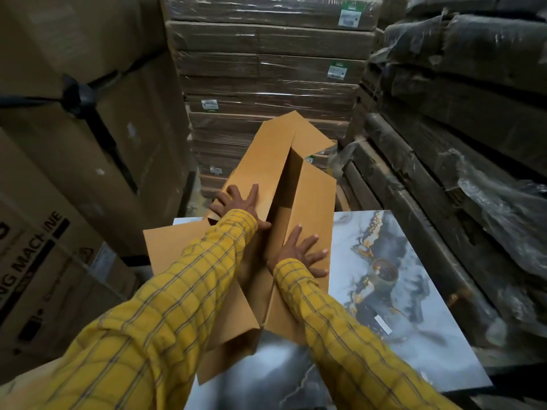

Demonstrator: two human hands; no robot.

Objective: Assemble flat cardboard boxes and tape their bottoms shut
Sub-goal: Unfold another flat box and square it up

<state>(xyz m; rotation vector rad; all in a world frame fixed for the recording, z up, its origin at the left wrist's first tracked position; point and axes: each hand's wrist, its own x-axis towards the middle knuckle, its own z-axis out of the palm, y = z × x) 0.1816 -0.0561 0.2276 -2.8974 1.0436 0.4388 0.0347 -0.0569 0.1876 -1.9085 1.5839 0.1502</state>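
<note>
A long tan cardboard box (pixel 275 161) lies on a marble-patterned table (pixel 414 291), its two long bottom flaps folded inward with a dark gap between them. My left hand (pixel 236 202) presses flat on the left flap, fingers spread. My right hand (pixel 302 250) presses flat on the right flap, fingers spread as well. A side flap (pixel 174 247) sticks out to the left under my left sleeve. A roll of tape (pixel 384 272) rests on the table to the right of the box.
Wrapped stacks of flat cardboard (pixel 266 69) rise straight ahead. Large cartons (pixel 74 143) stand on the left, one printed "MACHINE". Dark plastic-wrapped bundles (pixel 458 113) are piled on the right. A small white label (pixel 382 324) lies on the table.
</note>
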